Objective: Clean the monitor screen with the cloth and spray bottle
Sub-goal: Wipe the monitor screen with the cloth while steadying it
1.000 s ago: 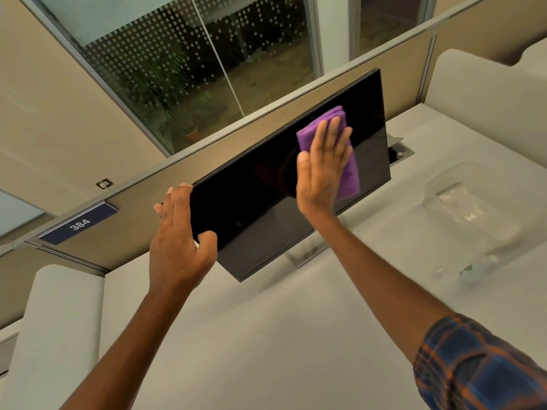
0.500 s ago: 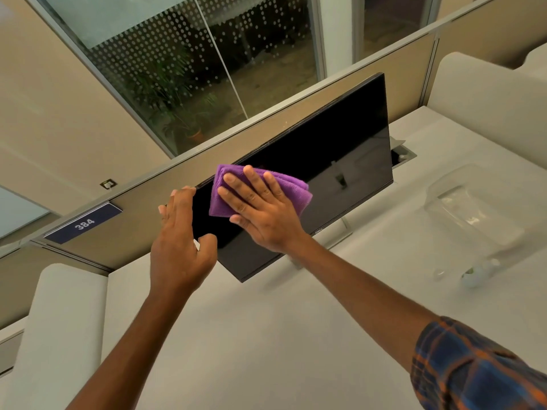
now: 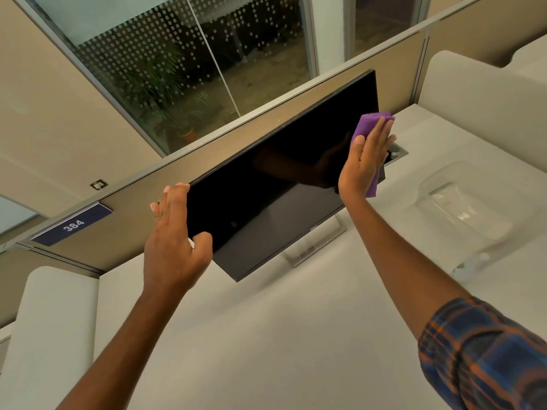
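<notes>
A black monitor [image 3: 266, 184] stands on a white desk, its dark screen facing me. My left hand [image 3: 174, 244] grips the screen's left edge, fingers behind and thumb in front. My right hand [image 3: 365, 156] presses a folded purple cloth [image 3: 370, 125] flat against the screen's right edge, fingers spread over it. A clear spray bottle [image 3: 470, 263] with a white top lies blurred on the desk at the right.
The monitor's silver stand [image 3: 313, 247] rests on the white desk [image 3: 281, 335]. A beige partition with a blue "384" sign [image 3: 72, 224] runs behind. A cable port [image 3: 396, 152] sits behind the monitor's right end. White dividers flank the desk.
My right hand has swept the purple cloth from the screen's left part across to its right edge. My left hand stays on the left edge.
</notes>
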{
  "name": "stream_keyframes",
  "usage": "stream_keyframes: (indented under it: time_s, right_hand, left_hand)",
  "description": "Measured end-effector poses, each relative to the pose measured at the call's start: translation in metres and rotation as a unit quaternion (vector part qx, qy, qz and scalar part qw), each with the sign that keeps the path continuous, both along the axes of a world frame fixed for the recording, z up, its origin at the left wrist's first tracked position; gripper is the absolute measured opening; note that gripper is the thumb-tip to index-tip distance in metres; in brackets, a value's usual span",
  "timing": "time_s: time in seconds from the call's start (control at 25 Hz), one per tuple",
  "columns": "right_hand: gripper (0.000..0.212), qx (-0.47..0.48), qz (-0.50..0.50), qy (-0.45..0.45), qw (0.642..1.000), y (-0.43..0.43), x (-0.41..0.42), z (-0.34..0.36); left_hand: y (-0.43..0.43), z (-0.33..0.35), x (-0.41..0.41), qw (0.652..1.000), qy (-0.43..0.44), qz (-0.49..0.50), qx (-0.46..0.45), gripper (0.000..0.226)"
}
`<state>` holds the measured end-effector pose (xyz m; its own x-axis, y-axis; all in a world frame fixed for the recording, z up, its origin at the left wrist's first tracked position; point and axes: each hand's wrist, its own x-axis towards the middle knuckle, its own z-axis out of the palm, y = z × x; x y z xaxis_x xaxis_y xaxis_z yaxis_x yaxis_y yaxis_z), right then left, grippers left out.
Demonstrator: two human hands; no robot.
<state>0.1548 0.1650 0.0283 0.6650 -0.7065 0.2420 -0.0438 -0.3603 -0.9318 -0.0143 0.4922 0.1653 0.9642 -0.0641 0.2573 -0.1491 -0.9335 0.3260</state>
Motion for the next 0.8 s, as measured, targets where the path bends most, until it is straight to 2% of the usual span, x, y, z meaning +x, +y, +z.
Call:
stream_keyframes:
  time_s: [0.24, 0.44, 0.56, 0.68, 0.8]
  right_hand:
    - [0.055, 0.082, -0.004, 0.024, 0.996, 0.049, -0.042, -0.04]
    - [0.063, 0.111, 0.076, 0.013, 0.991, 0.129, -0.092, -0.063]
    - [0.072, 0.09, 0.133, 0.018, 0.987, 0.168, -0.124, -0.078]
    - [0.075, 0.073, 0.15, 0.025, 0.986, 0.173, -0.13, -0.083]
    - [0.074, 0.111, 0.124, 0.028, 0.986, 0.14, -0.108, -0.075]
  left_hand:
    - [-0.02, 0.007, 0.001, 0.999, -0.006, 0.022, 0.027, 0.077]
    - [-0.066, 0.015, 0.028, 0.999, -0.003, -0.003, 0.053, 0.077]
    - [-0.094, 0.017, 0.045, 0.997, 0.004, -0.029, 0.071, 0.078]
    - [-0.119, 0.021, 0.062, 0.993, 0.002, -0.073, 0.093, 0.08]
    - [-0.139, 0.021, 0.072, 0.991, -0.013, -0.093, 0.098, 0.077]
